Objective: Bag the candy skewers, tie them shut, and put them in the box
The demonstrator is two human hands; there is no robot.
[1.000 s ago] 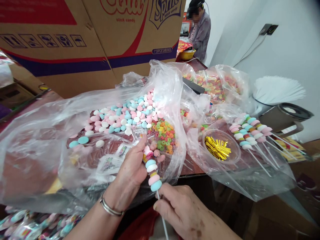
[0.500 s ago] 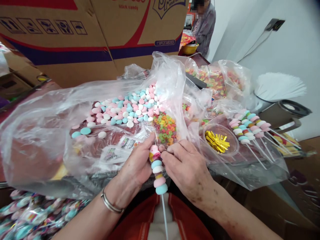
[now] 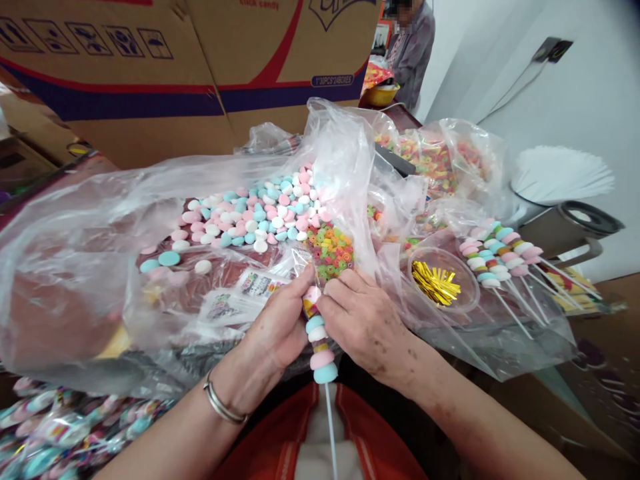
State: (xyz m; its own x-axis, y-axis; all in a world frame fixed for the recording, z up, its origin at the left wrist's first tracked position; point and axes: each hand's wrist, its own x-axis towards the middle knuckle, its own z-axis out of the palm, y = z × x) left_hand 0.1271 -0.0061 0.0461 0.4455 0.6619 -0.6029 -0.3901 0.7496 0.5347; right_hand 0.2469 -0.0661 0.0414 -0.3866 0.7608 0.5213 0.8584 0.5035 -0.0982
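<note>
The candy skewer [image 3: 319,337] stands almost upright right at the near edge of the tabletop [image 3: 75,333], pink, blue and white discs stacked on a thin white stick that runs down toward the person's lap. The left hand [image 3: 278,327] is closed on the upper candies from the left, thumb pressed to the top piece. The right hand [image 3: 361,320] meets it from the other side, fingers curled and pinching at the skewer's top. Just beyond the fingertips lies a clear plastic bag [image 3: 100,227] spread open with pastel candy discs [image 3: 255,217] and small coloured rings [image 3: 331,250]. To the right, a clear cup of gold twist ties [image 3: 436,283], then finished skewers [image 3: 500,253] lying in a row. Cardboard box [image 3: 165,73] behind.
</note>
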